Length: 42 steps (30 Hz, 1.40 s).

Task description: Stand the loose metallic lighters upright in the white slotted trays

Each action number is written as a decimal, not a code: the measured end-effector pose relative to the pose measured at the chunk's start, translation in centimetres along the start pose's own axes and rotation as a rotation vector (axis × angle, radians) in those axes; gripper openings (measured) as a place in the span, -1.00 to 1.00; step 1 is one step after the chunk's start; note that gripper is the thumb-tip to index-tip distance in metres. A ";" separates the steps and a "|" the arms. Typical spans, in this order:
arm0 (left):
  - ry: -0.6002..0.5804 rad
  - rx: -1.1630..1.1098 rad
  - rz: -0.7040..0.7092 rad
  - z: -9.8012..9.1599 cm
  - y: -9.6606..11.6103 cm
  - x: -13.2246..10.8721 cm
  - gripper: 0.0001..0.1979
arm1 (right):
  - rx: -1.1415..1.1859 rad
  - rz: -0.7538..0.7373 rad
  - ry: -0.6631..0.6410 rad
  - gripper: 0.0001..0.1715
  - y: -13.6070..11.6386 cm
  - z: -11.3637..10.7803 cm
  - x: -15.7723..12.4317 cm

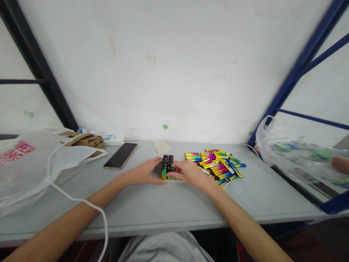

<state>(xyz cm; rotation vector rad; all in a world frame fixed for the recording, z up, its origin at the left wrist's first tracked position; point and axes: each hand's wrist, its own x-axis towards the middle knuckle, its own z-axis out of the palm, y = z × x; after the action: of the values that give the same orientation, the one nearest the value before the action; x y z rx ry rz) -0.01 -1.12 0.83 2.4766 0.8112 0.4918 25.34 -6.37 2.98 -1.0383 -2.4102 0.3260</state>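
Several lighters with black tops and shiny green-yellow bodies stand upright in two columns at the middle of the table. My left hand rests along their left side, its fingers stretched out and the thumb apart at the front. From the right, my right hand has its thumb and fingers closed on a lighter at the near end of the right column. A pale edge shows under that hand; what it belongs to is mostly hidden. Right of it lies a loose pile of shiny rainbow-coloured metallic sleeves.
A white tray with small cups lies near the wall. Left of it are a phone, a cardboard box and a white plastic bag. A white cable hangs across the left foreground. Beyond the blue frame, another person's hand shows.
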 end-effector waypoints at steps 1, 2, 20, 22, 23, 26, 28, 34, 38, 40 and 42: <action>0.001 -0.004 0.001 0.0 0.0 0.0 -0.16 | -0.040 0.000 -0.001 -0.69 0.0 0.1 0.0; 0.000 -0.005 0.000 -0.1 0.1 0.0 -0.16 | -0.087 0.005 0.006 -0.67 0.0 0.2 0.0; 0.020 0.095 -0.105 -0.2 0.5 -0.1 -0.09 | -0.338 0.283 0.178 -0.60 10.6 -3.9 -2.2; 0.038 0.098 -0.095 0.1 0.5 0.0 -0.10 | -0.311 0.317 0.092 -0.58 11.6 -3.6 -2.1; 0.047 0.102 -0.104 0.3 0.5 0.0 -0.08 | -0.291 0.332 0.055 -0.58 11.9 -3.4 -1.9; 0.076 0.104 -0.138 1.0 0.4 0.2 -0.01 | -0.256 0.363 0.035 -0.60 12.4 -3.2 -1.3; 0.083 0.093 -0.132 1.4 0.3 0.3 -0.02 | -0.246 0.361 0.045 -0.66 12.7 -3.4 -1.1; 0.100 0.082 -0.120 1.4 -0.2 0.8 -0.05 | -0.223 0.297 -0.015 -0.67 12.6 -3.8 -1.3; 0.099 0.090 -0.080 1.1 -0.9 0.8 -0.07 | -0.192 0.370 0.096 -0.59 11.7 -3.6 -1.3; 0.095 0.095 -0.059 1.0 -1.3 0.7 -0.08 | -0.136 0.392 0.187 -0.57 11.3 -3.6 -1.2; 0.100 0.105 -0.061 1.0 -1.5 0.6 -0.08 | -0.066 0.374 0.275 -0.57 10.9 -3.8 -1.2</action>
<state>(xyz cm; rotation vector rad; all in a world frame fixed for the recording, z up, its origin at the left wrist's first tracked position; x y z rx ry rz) 0.27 0.01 -0.71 2.5309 0.9724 0.5678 34.70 0.30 1.47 -1.4633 -1.9902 0.2124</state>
